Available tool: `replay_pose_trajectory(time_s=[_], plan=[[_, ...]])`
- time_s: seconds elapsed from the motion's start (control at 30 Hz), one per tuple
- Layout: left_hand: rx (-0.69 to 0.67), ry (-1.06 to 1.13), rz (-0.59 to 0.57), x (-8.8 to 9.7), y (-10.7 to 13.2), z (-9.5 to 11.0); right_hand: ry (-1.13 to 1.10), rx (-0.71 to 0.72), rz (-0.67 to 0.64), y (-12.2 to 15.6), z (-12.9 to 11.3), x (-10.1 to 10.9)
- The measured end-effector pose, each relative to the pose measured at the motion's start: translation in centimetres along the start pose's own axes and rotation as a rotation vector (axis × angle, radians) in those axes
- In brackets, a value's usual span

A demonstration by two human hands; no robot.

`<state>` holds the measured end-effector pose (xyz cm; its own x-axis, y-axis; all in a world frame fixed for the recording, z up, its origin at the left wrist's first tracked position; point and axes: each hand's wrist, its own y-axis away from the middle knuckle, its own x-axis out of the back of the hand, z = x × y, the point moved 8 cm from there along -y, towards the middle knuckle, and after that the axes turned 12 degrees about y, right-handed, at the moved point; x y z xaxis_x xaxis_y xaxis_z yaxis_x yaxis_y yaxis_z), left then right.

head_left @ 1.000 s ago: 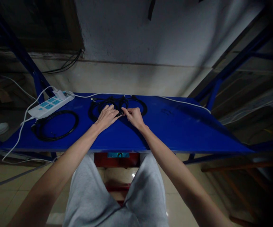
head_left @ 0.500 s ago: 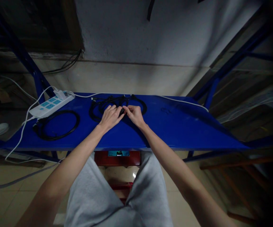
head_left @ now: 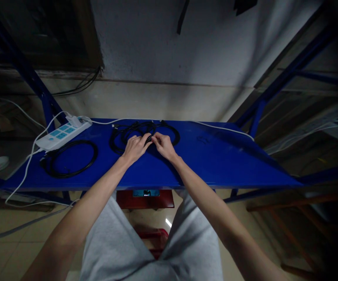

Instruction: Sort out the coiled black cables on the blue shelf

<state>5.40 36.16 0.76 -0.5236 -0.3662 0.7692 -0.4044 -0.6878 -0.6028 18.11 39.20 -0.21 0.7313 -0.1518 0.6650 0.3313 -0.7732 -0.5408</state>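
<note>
Black coiled cables (head_left: 116,137) lie on the blue table (head_left: 216,164), partly hidden by my hands. My left hand (head_left: 136,148) is closed on a bundle of black cable, thumb and forefinger pinching its near side. Close beside it, my right hand (head_left: 162,144) pinches at the same cable bundle with thumb and forefinger; the exact spot is too small to make out. Loops of the cables curve out behind both hands, and pale connector ends show at the back. Apart from these, another coiled black cable (head_left: 74,175) rests on the left of the table.
A white power strip (head_left: 63,134) with a plug in it sits at the table's left edge. Its white cord (head_left: 25,171) hangs over that side, and a white cable (head_left: 224,128) runs along the back. Below the front edge, a phone (head_left: 146,193) lies on a red stool (head_left: 166,200).
Both hands stay at the cable bundle, and the fingers have shifted slightly, the right fingertips now lower against it. The whole view has tilted a little.
</note>
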Motion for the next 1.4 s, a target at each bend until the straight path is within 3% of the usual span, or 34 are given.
replay_pose_trajectory(time_s=[0.2,0.43,0.67,1.07,1.4], plan=[[0.02,0.004,0.013,-0.1,0.0,-0.2,0.122,0.04,-0.002,0.1,-0.8,0.6],[0.04,-0.037,-0.063,-0.7,-0.1,-0.2,0.252,-0.021,-0.032,0.2,-0.2,0.5],[0.072,-0.02,-0.052,-0.5,-0.1,-0.3,0.272,-0.061,-0.037,0.2,0.2,0.3],[0.119,0.024,0.012,-0.1,0.0,-0.8,0.165,0.045,0.096,0.0,-1.1,1.6],[0.159,0.083,-0.028,-0.3,0.2,-1.2,0.049,0.007,0.131,0.1,-0.4,1.2]])
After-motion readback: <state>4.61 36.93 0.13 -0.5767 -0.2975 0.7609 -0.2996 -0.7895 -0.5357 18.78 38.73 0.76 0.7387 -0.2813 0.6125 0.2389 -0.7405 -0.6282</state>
